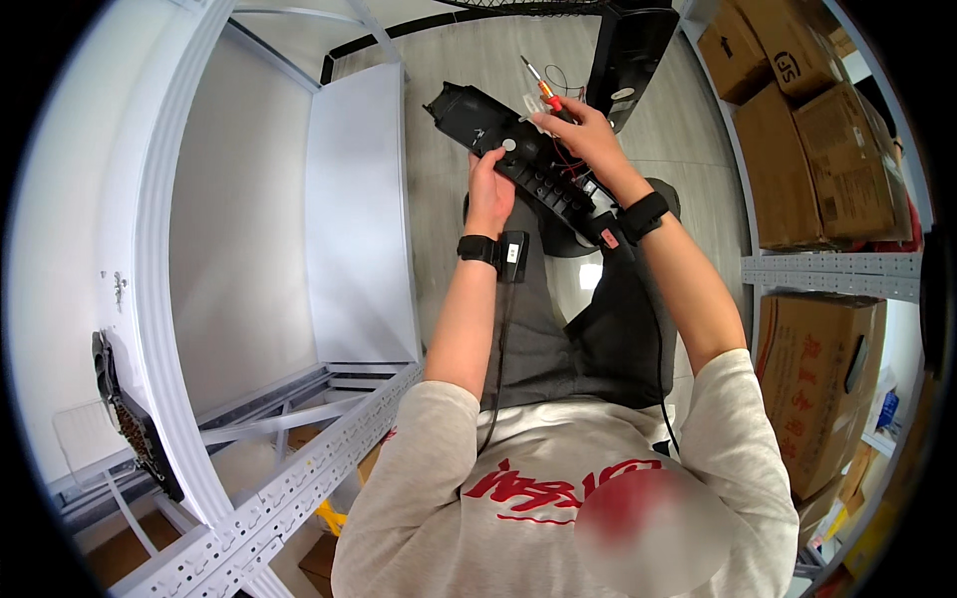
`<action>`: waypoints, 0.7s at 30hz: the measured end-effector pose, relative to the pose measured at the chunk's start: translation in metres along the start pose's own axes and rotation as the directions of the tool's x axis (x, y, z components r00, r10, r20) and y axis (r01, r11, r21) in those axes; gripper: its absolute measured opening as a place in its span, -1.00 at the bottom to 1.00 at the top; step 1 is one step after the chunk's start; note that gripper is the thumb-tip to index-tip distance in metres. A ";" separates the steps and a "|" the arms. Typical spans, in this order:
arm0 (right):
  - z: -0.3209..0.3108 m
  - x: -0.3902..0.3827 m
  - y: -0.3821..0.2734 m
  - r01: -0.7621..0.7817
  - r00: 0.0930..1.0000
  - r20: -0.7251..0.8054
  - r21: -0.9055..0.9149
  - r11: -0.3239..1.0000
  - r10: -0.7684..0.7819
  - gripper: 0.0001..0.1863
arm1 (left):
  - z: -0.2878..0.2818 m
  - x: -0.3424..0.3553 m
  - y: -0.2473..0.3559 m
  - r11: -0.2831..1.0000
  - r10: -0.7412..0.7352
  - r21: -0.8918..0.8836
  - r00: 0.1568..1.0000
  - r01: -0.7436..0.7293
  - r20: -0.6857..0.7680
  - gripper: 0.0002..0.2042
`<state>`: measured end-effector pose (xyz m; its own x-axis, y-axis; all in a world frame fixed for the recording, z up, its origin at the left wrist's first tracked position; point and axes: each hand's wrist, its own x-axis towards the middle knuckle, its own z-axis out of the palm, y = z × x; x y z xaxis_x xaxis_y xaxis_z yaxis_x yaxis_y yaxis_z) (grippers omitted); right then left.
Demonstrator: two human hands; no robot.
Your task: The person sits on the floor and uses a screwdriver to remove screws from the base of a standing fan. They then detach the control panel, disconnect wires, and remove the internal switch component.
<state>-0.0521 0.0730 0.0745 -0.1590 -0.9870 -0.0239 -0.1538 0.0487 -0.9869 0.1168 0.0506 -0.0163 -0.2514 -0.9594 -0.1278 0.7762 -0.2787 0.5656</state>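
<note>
1. Both bare forearms rise from the lower middle of the view, bent at the elbows, and meet above the person's lap over dark grey trousers [558, 339]. Each wrist carries a black band; a thin black cable runs down from the left one.
2. The left hand [489, 189] reaches straight up, palm toward the work, its fingers curled around the near edge of a long black plastic housing panel [518, 164]. The thumb lies against the panel's face, so the hand is closed in a firm grasp on it.
3. The right hand [588, 135] comes in from the right with the wrist cocked inward. Its fingers are drawn together around the orange-red handle of a slim screwdriver [543, 90], whose metal shaft points up and left past the knuckles. The same hand rests on the panel's far edge.
4. The panel lies slanted, from upper left near the floor to lower right toward the right wrist. Its inner face shows moulded ribs, small round holes, a pale round spot and thin red wires near the right hand.
5. Beyond the hands stands a dark upright plastic column [628, 50] on the grey floor. White metal shelving [359, 219] stands to the left, and brown cardboard boxes [827, 169] fill racks on the right.
</note>
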 end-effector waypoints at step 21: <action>0.004 0.015 0.037 0.124 0.989 0.002 -0.568 0.814 -0.150 -0.43 | -0.005 0.004 0.000 1.000 -0.004 -0.013 1.000 0.005 0.016 -0.62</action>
<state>-0.0569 0.0590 0.0367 -0.1321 -0.9835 0.1238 -0.6987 0.0038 -0.7154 0.1188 0.0469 -0.0203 -0.2639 -0.9574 -0.1173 0.7823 -0.2836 0.5546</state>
